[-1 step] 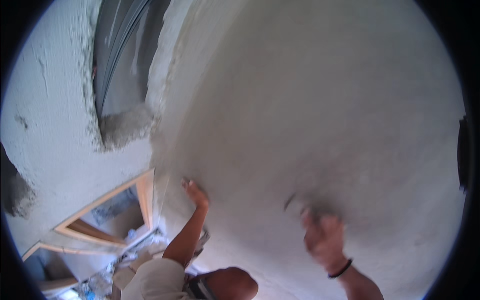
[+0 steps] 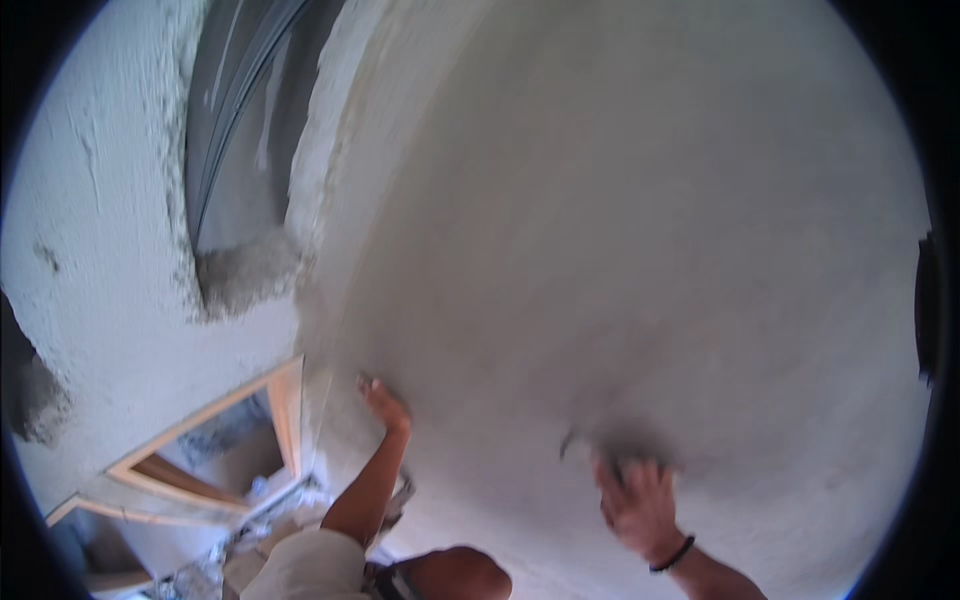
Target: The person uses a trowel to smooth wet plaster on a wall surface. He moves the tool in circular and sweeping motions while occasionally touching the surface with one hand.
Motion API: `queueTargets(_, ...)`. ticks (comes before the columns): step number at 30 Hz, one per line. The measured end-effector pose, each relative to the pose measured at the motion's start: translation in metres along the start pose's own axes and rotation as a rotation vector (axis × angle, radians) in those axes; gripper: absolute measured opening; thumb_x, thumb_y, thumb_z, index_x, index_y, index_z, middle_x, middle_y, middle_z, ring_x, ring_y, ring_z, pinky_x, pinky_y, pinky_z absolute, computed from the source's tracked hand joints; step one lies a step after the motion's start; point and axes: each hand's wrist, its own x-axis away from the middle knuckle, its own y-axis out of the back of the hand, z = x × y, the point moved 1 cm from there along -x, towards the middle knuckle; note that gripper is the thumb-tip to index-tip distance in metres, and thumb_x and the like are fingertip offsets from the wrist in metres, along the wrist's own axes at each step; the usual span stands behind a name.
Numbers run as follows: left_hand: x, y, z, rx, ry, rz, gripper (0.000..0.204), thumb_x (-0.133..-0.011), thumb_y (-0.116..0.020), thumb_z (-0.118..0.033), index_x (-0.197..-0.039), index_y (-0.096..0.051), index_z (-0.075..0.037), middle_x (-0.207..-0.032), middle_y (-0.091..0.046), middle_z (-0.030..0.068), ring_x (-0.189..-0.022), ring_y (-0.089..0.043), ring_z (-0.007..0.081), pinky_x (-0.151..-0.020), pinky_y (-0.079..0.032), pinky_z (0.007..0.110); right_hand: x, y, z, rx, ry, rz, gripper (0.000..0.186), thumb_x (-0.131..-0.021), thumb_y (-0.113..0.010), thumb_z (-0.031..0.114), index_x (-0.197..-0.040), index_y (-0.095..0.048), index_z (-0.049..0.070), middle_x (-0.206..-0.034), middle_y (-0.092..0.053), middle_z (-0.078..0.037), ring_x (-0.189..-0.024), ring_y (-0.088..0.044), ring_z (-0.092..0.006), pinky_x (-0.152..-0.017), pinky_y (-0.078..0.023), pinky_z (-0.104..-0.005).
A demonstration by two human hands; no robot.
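A broad grey plastered wall (image 2: 560,230) fills most of the view. On its left part my left hand (image 2: 385,402) rests with fingers stretched out, holding nothing. My right hand (image 2: 640,505), a dark band on its wrist, is closed around what looks like a plastering trowel (image 2: 632,445) against the lower middle of the wall. Motion blur smears the tool, and the fingers hide part of its handle. A thin dark curved edge (image 2: 567,444) shows just left of it.
Grey cables (image 2: 240,115) run through a rough-edged opening at upper left. Below it, a wooden-framed opening (image 2: 290,425) meets the wall's corner. Cluttered debris (image 2: 300,500) lies at lower left. Another rough hole (image 2: 35,385) is at the far left edge.
My right hand and the tool have moved down and slightly left. My left hand stays at the same place on the wall, while the whole view has shifted slightly.
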Motion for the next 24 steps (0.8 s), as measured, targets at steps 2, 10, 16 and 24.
queueTargets(2, 0.01, -0.005, 0.004, 0.059, 0.021, 0.019, 0.065, -0.104, -0.035, -0.044, -0.149, -0.029, 0.003, -0.157, -0.025, 0.0237, -0.146, -0.021, 0.0364, -0.121, -0.014, 0.044, 0.055, 0.014, -0.018, -0.029, 0.015, -0.036, 0.05, -0.078, -0.069, 0.019, -0.127, -0.06, 0.014, -0.104, -0.057, -0.013, -0.084, -0.054, -0.029, -0.073, -0.043, -0.0511)
queueTargets(10, 0.029, 0.009, -0.036, -0.1, 0.122, 0.132, 0.07, -0.103, -0.027, -0.048, -0.152, -0.022, 0.003, -0.157, -0.023, 0.0238, -0.147, -0.018, 0.0365, -0.121, -0.013, 0.044, 0.124, 0.142, -0.174, 0.151, -0.835, -0.887, 0.065, -0.088, -0.062, 0.002, -0.147, -0.036, 0.0, -0.136, -0.053, -0.022, -0.113, -0.056, -0.0354, -0.101, -0.042, -0.0439)
queueTargets(16, 0.034, 0.013, -0.099, -0.167, -0.091, 0.133, 0.071, -0.103, -0.029, -0.046, -0.152, -0.017, 0.004, -0.159, -0.016, 0.0246, -0.147, -0.016, 0.0367, -0.121, -0.012, 0.044, 0.093, 0.101, -0.136, 0.036, -0.607, -0.62, 0.046, -0.091, -0.061, 0.022, -0.135, -0.052, 0.012, -0.125, -0.055, -0.015, -0.105, -0.055, -0.0282, -0.086, -0.046, -0.0429)
queueTargets(24, 0.118, 0.015, -0.277, -0.026, -0.95, 0.361, 0.069, -0.104, -0.033, -0.04, -0.152, -0.015, 0.005, -0.159, -0.011, 0.0262, -0.147, -0.008, 0.0441, -0.117, -0.007, 0.055, 0.216, 0.005, -0.09, 0.166, -0.381, -0.446, 0.039, -0.089, -0.056, 0.039, -0.122, -0.062, 0.02, -0.106, -0.06, -0.01, -0.088, -0.056, -0.0275, -0.078, -0.044, -0.0467)
